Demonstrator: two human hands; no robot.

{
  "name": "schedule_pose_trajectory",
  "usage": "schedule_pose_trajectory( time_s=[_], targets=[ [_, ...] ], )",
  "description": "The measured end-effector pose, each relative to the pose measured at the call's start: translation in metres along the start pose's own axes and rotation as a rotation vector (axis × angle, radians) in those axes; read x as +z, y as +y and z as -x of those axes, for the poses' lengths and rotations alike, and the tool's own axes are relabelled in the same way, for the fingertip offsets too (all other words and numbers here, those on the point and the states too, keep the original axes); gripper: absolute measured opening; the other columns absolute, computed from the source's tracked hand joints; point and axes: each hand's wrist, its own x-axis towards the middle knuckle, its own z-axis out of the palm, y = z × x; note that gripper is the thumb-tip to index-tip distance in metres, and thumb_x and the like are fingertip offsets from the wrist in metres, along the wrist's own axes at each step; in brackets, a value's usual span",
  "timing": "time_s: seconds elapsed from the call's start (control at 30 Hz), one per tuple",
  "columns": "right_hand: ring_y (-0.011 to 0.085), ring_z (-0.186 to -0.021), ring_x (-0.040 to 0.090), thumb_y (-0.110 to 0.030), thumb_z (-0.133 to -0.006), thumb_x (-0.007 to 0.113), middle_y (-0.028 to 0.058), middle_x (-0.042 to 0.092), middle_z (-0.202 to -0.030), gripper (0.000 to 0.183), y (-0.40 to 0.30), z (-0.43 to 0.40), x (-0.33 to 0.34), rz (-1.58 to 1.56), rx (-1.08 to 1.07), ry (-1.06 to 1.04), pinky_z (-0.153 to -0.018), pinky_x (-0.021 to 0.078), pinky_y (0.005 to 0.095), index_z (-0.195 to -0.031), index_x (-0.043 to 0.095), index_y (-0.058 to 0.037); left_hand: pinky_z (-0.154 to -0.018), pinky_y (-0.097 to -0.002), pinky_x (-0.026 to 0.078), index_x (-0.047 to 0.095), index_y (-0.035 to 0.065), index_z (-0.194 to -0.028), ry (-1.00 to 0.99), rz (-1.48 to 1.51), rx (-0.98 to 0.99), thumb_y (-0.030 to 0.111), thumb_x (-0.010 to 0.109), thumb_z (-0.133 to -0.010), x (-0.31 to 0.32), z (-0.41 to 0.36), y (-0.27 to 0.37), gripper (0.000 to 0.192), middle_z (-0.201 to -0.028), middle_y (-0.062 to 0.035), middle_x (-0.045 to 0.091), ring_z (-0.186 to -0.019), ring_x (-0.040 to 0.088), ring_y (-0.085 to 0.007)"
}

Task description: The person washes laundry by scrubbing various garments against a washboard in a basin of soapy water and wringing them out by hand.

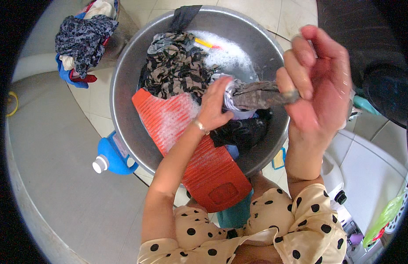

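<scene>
A large round metal basin point(124, 132) holds soapy water and wet clothes. My left hand point(214, 105) rests on a white striped cloth point(231, 94), its fingers bent over the cloth's edge. My right hand point(317, 79), blurred and raised over the basin's right rim, grips the end of a grey-brown cloth point(256, 95) stretched from the striped one. A red plastic washboard point(207, 171) with suds leans across the near rim. Camouflage-patterned cloth point(177, 66) lies at the far left inside, dark cloth point(240, 132) at the near right. A yellow-handled brush point(204, 43) lies in the foam.
A blue jug point(114, 155) with a white cap stands left of the basin. A container heaped with clothes point(86, 39) is at the far left. At the right are a white jug point(332, 175) and a small blue-edged item point(278, 158) on the tiles.
</scene>
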Motion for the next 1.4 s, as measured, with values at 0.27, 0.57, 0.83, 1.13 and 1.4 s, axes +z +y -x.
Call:
schedule_pose_trajectory(
  time_s=[0.27,0.57,0.83,1.13,1.4],
  targets=[
    [0.0095,-0.049,0.029,-0.015,-0.106,0.043,0.0014,0.043,-0.074,0.021,-0.057,-0.004,0.018,-0.004,-0.075,-0.339,-0.049,0.0267,0.0285,-0.095,0.051,0.0018,-0.089,-0.0485,0.051,0.058,0.0054,-0.117,-0.099,-0.037,-0.345,0.024,0.083,-0.063,0.01,0.034,0.016,0.062,-0.108,-0.0204,0.063,-0.104,0.062,-0.0426],
    [0.0135,-0.054,0.052,-0.019,-0.098,0.06,0.0009,0.056,-0.067,0.019,0.061,-0.126,-0.047,0.465,-0.475,0.16,-0.053,0.0452,0.0305,-0.082,0.06,-0.0081,-0.081,-0.0445,0.053,0.059,0.0016,-0.103,-0.884,-0.19,0.1,0.014,0.077,-0.058,0.026,0.103,0.081,0.05,-0.097,-0.0138,0.062,-0.095,0.064,-0.0336],
    [0.0489,-0.136,0.043,-0.04,-0.075,0.081,0.0344,0.039,-0.15,0.087,0.202,-0.039,-0.257,1.921,0.132,-0.023,-0.113,0.0388,0.0514,-0.149,0.046,-0.0092,-0.113,-0.0605,0.028,0.055,0.0024,-0.131,-0.518,-0.256,0.054,0.024,0.076,-0.073,0.024,0.104,0.077,0.066,-0.141,-0.0219,0.045,-0.135,0.042,-0.0394],
    [0.0304,-0.073,0.067,-0.027,-0.076,0.072,0.0229,0.07,-0.089,0.045,0.171,-0.02,-0.232,1.465,0.24,0.301,-0.072,0.0528,0.0388,-0.11,0.071,0.0026,-0.111,-0.0774,0.012,0.059,0.0,-0.136,-1.04,-0.52,-0.074,0.056,0.062,-0.086,0.048,0.093,0.067,0.075,-0.149,-0.0281,0.04,-0.146,0.027,-0.0425],
    [0.0096,-0.084,0.059,-0.007,-0.077,0.064,0.0031,0.067,-0.091,0.026,0.081,0.007,-0.055,0.961,-0.035,0.154,-0.077,0.0474,0.0251,-0.101,0.066,0.003,-0.111,-0.0725,0.024,0.065,-0.0009,-0.125,-0.725,-0.248,-0.021,0.044,0.066,-0.088,0.049,0.102,0.048,0.058,-0.145,-0.0208,0.05,-0.14,0.043,-0.0338]
  ],
)
